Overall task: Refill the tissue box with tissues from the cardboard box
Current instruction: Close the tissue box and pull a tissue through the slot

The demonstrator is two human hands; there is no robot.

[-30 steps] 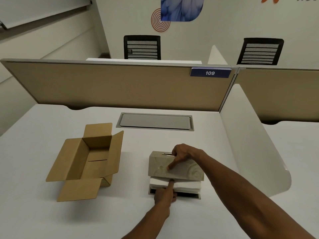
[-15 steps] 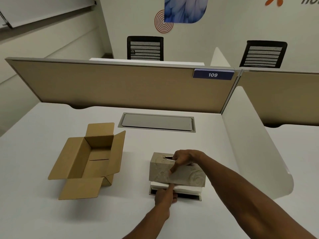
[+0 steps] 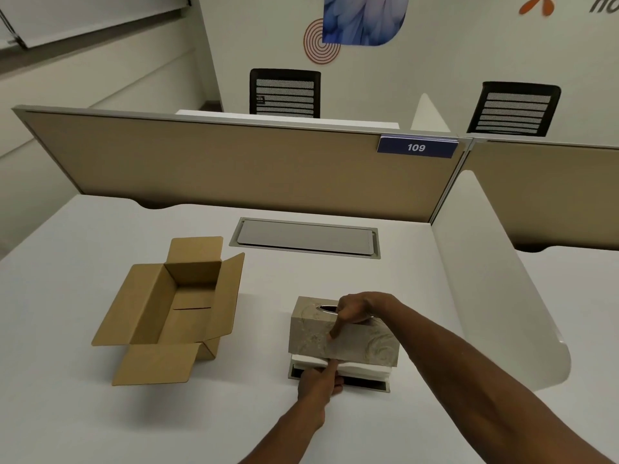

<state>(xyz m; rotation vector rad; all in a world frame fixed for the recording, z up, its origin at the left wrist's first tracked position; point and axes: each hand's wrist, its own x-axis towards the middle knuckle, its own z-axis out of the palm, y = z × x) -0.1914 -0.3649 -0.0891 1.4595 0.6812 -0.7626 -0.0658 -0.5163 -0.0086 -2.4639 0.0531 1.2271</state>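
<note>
A beige patterned tissue box cover [image 3: 365, 346] sits over a white stack of tissues [image 3: 365, 369] that rests on the box's dark base tray [image 3: 365, 384] near the desk's front. My right hand [image 3: 355, 311] grips the cover from above, thumb on its front face. My left hand [image 3: 320, 383] has its fingers curled and one finger pressed against the tissues under the cover's lower edge. To the left lies the open cardboard box [image 3: 174, 309], its flaps spread, with nothing visible inside.
The white desk [image 3: 100, 413] has a grey cable hatch [image 3: 306, 237] behind the tissue box. A tan partition [image 3: 217, 162] closes the back and a white curved divider [image 3: 495, 296] stands along the right. Two black chairs are beyond the partition.
The cover has come down over the tissue stack, so less white shows below it. My left finger stays pressed on the tissues.
</note>
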